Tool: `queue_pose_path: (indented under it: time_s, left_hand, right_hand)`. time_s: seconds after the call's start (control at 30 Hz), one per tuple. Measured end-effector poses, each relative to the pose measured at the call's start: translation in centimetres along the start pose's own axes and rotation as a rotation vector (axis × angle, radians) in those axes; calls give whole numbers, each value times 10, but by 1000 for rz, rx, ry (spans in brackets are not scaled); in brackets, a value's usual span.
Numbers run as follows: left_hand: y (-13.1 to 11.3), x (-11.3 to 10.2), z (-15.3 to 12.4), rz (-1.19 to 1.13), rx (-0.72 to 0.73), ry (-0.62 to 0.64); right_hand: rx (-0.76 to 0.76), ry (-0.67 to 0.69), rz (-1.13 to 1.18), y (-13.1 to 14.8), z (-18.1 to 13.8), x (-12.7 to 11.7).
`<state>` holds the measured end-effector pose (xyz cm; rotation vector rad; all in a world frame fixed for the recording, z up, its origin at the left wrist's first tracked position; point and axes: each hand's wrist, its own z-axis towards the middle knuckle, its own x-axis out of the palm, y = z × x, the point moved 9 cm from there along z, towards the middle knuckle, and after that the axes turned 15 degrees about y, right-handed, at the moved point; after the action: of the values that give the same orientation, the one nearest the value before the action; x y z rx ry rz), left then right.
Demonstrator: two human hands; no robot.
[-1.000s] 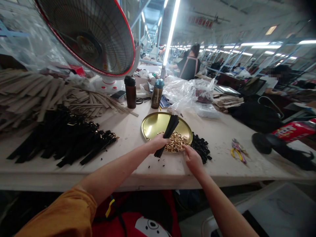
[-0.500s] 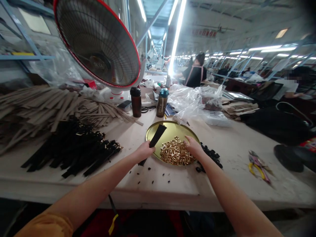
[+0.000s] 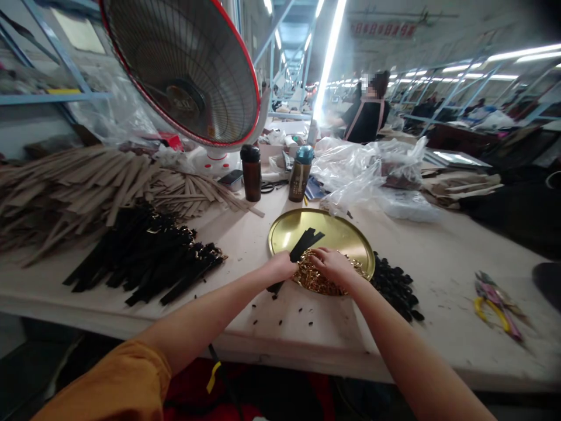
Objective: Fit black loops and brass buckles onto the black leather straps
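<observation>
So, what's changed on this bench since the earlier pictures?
The right hand has moved left over the gold-coloured metal pieces, toward the left hand; whether it grips one is unclear. The left hand still holds black strips. The round tray and pliers stayed put.

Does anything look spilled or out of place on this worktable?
Yes, slightly: several tiny black bits lie scattered on the pale tabletop, in front of the round gold metal tray, apart from the heaped black round pieces, so they look dropped rather than placed.
</observation>
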<state>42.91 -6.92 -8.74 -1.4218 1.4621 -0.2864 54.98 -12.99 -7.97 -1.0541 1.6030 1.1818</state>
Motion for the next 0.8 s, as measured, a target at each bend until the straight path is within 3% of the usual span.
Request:
queue_pose_path:
  time_s: [0.1,0.2,0.37,0.57,0.8]
  left_hand:
    - [-12,17,-5,-98,58,23]
    - [-16,18,-19,-177,109,17]
    - [8,-21,-50,-195,111,-123]
    - [54,-64,-71,-42,0,-339]
    - [77,-73,-81,149,-73,-407]
  right_hand:
    - [5,-31,-34,15,-17,-3]
    - [-2,-83,-66,27,-40,-6]
    - [-89,-379,51,63,-102,-10]
    - [-237,-396,92,120,-126,30]
    - [-182,-415,45,119,-123,49]
